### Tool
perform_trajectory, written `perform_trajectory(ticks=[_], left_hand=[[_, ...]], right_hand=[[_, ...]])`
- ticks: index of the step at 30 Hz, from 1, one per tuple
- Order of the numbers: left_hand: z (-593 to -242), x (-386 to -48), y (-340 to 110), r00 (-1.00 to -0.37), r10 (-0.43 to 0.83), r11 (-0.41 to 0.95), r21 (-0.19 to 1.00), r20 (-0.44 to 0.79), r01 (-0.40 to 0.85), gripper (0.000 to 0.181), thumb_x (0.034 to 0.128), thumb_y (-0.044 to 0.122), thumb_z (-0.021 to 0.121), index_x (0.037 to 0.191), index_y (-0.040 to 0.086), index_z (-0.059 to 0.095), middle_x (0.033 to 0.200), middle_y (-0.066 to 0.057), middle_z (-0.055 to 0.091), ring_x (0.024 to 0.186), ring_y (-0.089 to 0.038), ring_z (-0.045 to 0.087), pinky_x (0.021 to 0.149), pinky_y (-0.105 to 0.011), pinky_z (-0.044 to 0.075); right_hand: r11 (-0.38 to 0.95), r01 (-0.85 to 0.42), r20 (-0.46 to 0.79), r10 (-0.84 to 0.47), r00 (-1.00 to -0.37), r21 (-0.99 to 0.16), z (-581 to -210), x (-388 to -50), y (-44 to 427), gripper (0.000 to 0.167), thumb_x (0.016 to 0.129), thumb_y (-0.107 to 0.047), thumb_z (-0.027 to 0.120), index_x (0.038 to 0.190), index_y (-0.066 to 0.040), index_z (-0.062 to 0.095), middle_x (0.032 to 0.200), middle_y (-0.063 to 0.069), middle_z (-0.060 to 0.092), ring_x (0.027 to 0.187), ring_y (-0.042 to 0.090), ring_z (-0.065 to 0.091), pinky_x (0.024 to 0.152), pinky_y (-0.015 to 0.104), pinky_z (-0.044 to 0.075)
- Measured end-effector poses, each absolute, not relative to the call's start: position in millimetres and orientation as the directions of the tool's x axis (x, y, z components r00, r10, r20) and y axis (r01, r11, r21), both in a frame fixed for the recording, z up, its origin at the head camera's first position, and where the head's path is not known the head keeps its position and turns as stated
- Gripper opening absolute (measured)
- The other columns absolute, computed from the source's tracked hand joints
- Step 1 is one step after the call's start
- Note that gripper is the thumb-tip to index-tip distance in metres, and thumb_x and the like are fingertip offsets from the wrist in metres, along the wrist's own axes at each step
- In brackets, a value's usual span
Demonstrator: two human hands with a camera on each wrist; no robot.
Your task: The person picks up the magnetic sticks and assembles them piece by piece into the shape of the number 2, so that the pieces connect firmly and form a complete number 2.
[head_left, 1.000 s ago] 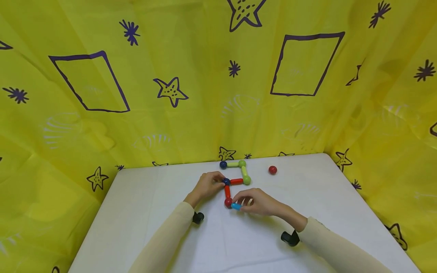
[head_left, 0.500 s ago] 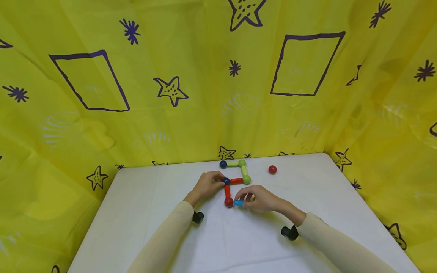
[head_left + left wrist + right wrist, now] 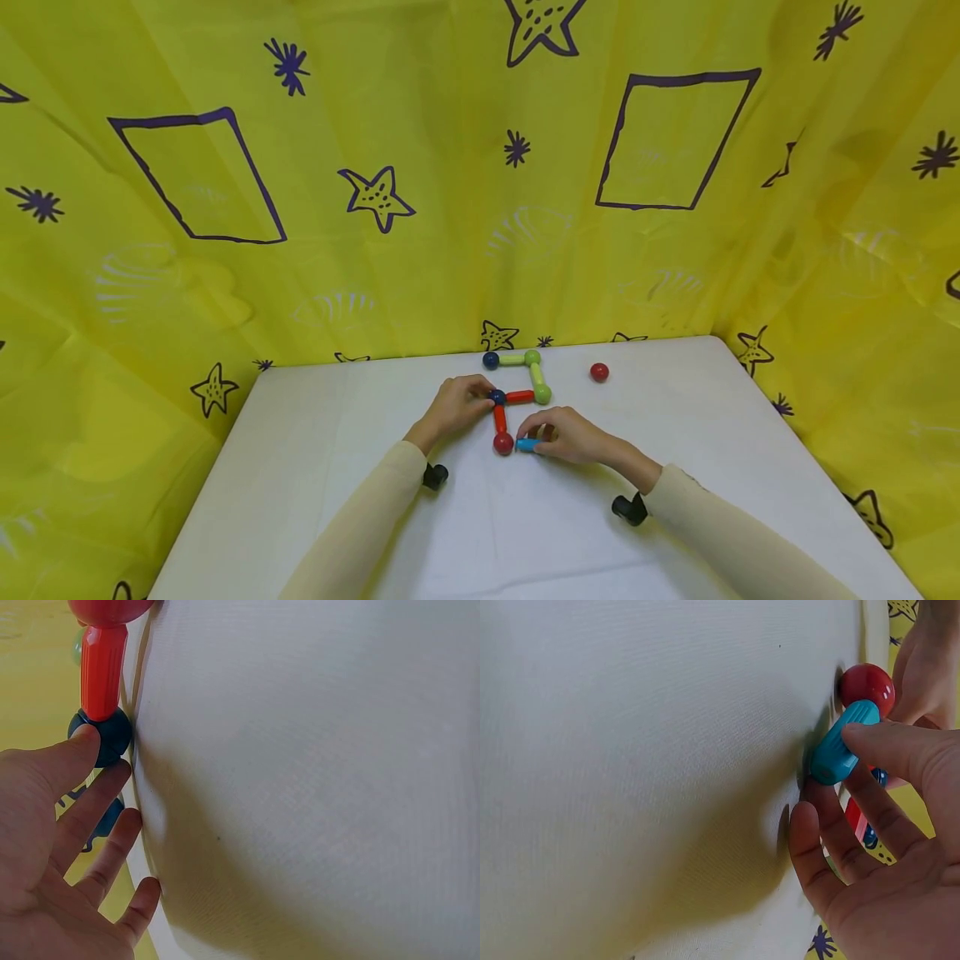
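My left hand (image 3: 459,407) pinches a dark blue ball (image 3: 112,735) between thumb and index finger. From that ball a red rod (image 3: 500,419) runs toward me to a red ball (image 3: 503,443). Another red rod (image 3: 520,397) leads right to a green ball (image 3: 542,393). With thumb and fingers, my right hand (image 3: 572,435) holds a light blue ribbed rod (image 3: 844,744) low over the table. In the head view the rod's left end points at the red ball, a narrow gap between them. The right wrist view shows them overlapping.
Further back, a pale green rod (image 3: 537,375), a second green ball (image 3: 532,357), another pale green rod (image 3: 512,361) and a dark blue ball (image 3: 491,361) continue the chain. A loose red ball (image 3: 599,372) lies right of it. Yellow patterned cloth (image 3: 450,275) rises behind the white table (image 3: 300,467).
My right hand has shifted slightly right and back, drawing the light blue rod away from the red ball and turning it nearly level in the head view. The left hand stays put.
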State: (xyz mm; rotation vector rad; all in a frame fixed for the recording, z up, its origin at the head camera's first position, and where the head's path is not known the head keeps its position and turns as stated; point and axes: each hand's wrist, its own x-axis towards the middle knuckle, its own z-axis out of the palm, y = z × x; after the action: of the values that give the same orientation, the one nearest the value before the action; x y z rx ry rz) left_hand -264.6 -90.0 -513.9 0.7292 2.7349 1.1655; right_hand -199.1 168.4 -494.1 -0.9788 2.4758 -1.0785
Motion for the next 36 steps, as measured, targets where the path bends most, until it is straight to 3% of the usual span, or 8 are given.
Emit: perform_trajectory(ticks=[20, 36], left_hand=[[-515, -265, -90, -0.877, 0.462, 0.59, 0.693, 0.13, 0.413, 0.018, 0.0944, 0.013, 0.075, 0.112, 0.011, 0.074, 0.103, -0.001, 0.076, 0.102, -0.021, 0.067, 0.098, -0.043, 0.051], [-515, -265, -90, -0.88, 0.46, 0.592, 0.698, 0.118, 0.403, 0.018, 0.0945, 0.013, 0.075, 0.113, 0.011, 0.074, 0.104, -0.001, 0.076, 0.104, -0.022, 0.067, 0.099, -0.043, 0.05]], right_hand=[[0.551, -0.456, -0.01, -0.644, -0.765, -0.699, -493, -201, 157, 0.021, 0.095, -0.004, 0.071, 0.112, -0.015, 0.076, 0.106, 0.0, 0.073, 0.087, 0.015, 0.057, 0.079, 0.027, 0.051], [0.531, -0.485, 0.022, -0.658, -0.752, -0.695, -496, -204, 159, 0.022, 0.094, -0.001, 0.071, 0.112, -0.013, 0.075, 0.107, 0.001, 0.074, 0.091, 0.014, 0.06, 0.088, 0.039, 0.055]])
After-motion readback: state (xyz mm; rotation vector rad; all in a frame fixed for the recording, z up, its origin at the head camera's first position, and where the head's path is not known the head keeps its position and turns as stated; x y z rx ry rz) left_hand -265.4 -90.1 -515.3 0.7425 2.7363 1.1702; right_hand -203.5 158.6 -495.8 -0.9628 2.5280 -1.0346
